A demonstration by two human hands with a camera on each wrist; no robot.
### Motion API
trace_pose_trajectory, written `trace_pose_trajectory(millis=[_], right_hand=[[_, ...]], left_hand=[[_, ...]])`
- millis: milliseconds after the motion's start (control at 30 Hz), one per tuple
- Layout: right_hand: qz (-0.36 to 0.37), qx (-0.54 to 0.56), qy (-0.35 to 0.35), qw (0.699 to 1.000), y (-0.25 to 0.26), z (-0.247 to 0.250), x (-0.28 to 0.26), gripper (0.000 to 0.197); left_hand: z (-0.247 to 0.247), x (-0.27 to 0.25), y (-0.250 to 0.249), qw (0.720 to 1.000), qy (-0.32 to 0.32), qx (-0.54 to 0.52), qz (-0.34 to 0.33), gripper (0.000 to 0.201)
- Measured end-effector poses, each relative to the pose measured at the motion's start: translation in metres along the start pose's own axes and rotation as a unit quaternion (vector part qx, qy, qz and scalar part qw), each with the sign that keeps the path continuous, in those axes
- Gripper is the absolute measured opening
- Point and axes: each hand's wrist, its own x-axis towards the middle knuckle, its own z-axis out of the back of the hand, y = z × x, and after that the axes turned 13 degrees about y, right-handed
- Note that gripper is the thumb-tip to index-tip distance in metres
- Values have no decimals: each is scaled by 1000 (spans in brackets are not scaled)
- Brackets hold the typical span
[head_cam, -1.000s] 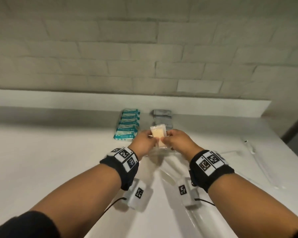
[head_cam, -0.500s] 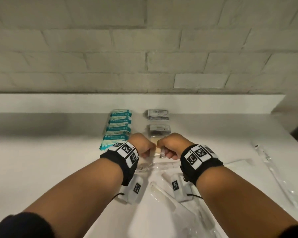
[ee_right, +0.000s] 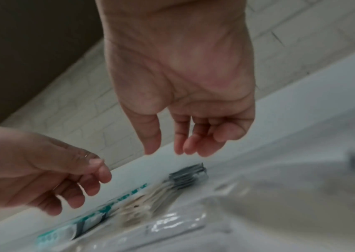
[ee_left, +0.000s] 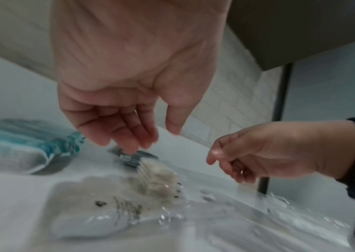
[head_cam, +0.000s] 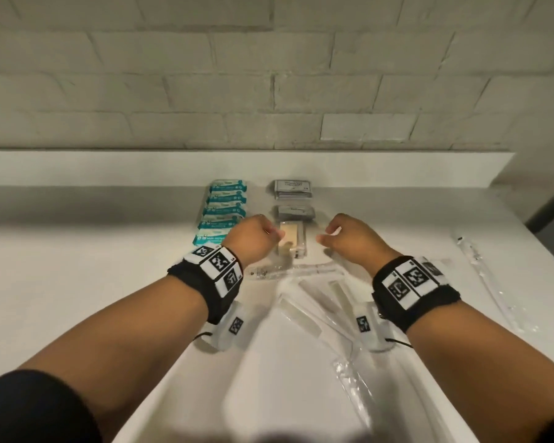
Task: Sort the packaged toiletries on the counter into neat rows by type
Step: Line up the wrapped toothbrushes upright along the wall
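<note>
A clear packet of beige cotton swabs (head_cam: 291, 239) lies flat on the white counter (head_cam: 77, 282), just in front of two grey packets (head_cam: 295, 199). My left hand (head_cam: 277, 233) hovers at its left edge and my right hand (head_cam: 325, 235) at its right, both apart from it. The left wrist view shows the left hand (ee_left: 152, 139) with loosely hanging fingers and nothing in it, above the swab packet (ee_left: 157, 177). The right hand (ee_right: 167, 150) hangs the same way, empty. A row of several teal packets (head_cam: 224, 212) runs along the left.
Clear wrapped combs and other long clear packets (head_cam: 317, 295) lie loose between my wrists. One long clear packet (head_cam: 480, 276) lies far right. A raised ledge (head_cam: 109, 167) and brick wall close the back. A sink basin (head_cam: 269, 394) dips in the foreground.
The hands lowered the swab packet they held together onto the counter in front of the grey packets, let go, and moved apart to either side.
</note>
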Motion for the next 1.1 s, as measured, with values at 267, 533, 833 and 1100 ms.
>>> trace_pose_trajectory(millis=[267, 533, 833, 1100], right_hand=[[-16, -228, 144, 963, -32, 6, -79, 42], [-118, -306, 117, 937, -80, 14, -118, 57], [-129, -247, 61, 958, -110, 64, -156, 49], [-192, -304, 146, 922, -145, 115, -208, 38]], left_hand=[[-31, -62, 24, 962, 118, 245, 13, 37], [-43, -111, 40, 973, 169, 136, 78, 66], [-47, -124, -3, 990, 63, 125, -1, 17], [-94, -121, -86, 939, 279, 176, -98, 40]])
